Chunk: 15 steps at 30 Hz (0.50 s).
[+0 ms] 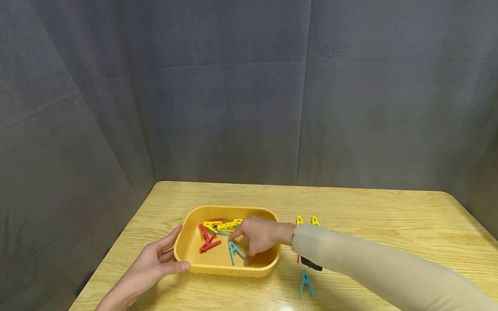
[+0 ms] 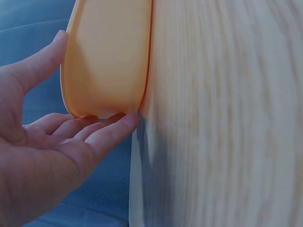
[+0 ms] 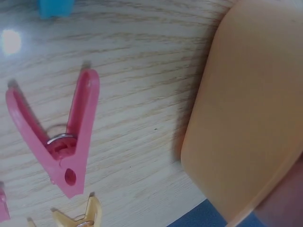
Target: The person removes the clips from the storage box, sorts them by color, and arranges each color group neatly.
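A yellow plastic bin (image 1: pixel 206 259) holds several red, yellow and blue clothespins. My left hand (image 1: pixel 153 261) spans the bin's left end, thumb at the near rim and fairly straight fingers against the end wall. Inside the bin, my right hand (image 1: pixel 258 237) reaches down with thumb and index finger spread about a blue clothespin (image 1: pixel 233 250); the index fingertip is right at its head, the thumb beside one leg. Left of that lie a red clothespin (image 1: pixel 210 244) and a yellow clothespin (image 1: pixel 227 227). The right palm hides the bin's right part.
On the table (image 1: pixel 369 207), right of the bin, lie a blue clothespin (image 1: pixel 306 284), two yellow ones and a red clothespin (image 3: pixel 71 137), partly hidden by the right sleeve (image 1: pixel 350 250) in the head view. A grey curtain (image 1: pixel 233 108) hangs behind the table.
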{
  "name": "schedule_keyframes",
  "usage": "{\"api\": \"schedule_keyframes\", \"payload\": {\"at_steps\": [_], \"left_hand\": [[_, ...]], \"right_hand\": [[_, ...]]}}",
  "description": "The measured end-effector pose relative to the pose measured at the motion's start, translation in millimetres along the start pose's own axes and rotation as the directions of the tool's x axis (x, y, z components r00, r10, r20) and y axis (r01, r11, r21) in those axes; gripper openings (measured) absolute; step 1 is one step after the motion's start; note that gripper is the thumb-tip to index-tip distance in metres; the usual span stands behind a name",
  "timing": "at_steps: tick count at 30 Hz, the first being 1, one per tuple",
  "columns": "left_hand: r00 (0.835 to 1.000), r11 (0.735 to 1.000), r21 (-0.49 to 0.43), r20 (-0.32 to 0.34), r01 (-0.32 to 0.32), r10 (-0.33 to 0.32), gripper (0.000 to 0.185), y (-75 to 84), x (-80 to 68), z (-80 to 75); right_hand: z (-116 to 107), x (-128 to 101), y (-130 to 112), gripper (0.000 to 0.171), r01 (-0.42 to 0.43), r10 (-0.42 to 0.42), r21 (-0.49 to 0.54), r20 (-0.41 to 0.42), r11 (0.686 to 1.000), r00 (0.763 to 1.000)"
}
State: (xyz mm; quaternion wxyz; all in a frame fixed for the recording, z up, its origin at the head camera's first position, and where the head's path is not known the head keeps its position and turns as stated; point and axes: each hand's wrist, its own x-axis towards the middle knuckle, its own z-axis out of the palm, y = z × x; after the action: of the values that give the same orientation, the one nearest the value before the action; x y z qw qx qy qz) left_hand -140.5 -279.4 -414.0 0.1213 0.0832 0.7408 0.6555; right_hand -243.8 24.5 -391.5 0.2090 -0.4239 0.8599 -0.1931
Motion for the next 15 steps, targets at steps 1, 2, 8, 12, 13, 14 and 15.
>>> {"api": "schedule_keyframes", "payload": {"at_steps": [1, 2, 8, 12, 13, 14, 15], "left_hand": [[1.000, 1.000, 0.002, 0.002, -0.002, 0.002, 0.097, 0.0, 0.1, 0.0], [1.000, 1.000, 0.003, 0.004, -0.003, 0.003, 0.097, 0.1, 0.1, -0.1], [1.000, 1.000, 0.007, 0.015, -0.003, 0.003, 0.098, -0.7, -0.1, -0.7], [1.000, 1.000, 0.007, 0.015, 0.000, 0.000, 0.098, -0.4, 0.3, -1.1], [1.000, 1.000, 0.007, 0.014, 0.002, -0.002, 0.098, -0.2, 0.4, -1.1], [1.000, 1.000, 0.007, 0.010, 0.003, -0.003, 0.098, -0.2, 0.5, -1.0], [1.000, 1.000, 0.007, 0.007, 0.006, -0.006, 0.098, -0.1, 0.7, -0.9]], "right_hand": [[-0.4, 0.0, 0.0, 0.063, 0.003, -0.003, 0.005, 0.007, 1.000, 1.000], [-0.9, 0.2, 0.1, 0.063, 0.005, -0.005, 0.012, 0.013, 1.000, 1.000], [-2.4, 2.0, 0.0, 0.062, 0.015, -0.015, 0.012, 0.029, 1.000, 0.999], [-2.2, 3.0, 0.7, 0.061, 0.017, -0.017, 0.012, 0.034, 1.000, 0.999], [-2.1, 3.1, 1.0, 0.061, 0.017, -0.018, 0.014, 0.036, 1.000, 0.999], [-2.2, 3.1, 1.1, 0.061, 0.017, -0.018, 0.020, 0.037, 1.000, 0.999], [-2.3, 3.2, 1.5, 0.061, 0.018, -0.019, 0.023, 0.040, 1.000, 0.999]]}}
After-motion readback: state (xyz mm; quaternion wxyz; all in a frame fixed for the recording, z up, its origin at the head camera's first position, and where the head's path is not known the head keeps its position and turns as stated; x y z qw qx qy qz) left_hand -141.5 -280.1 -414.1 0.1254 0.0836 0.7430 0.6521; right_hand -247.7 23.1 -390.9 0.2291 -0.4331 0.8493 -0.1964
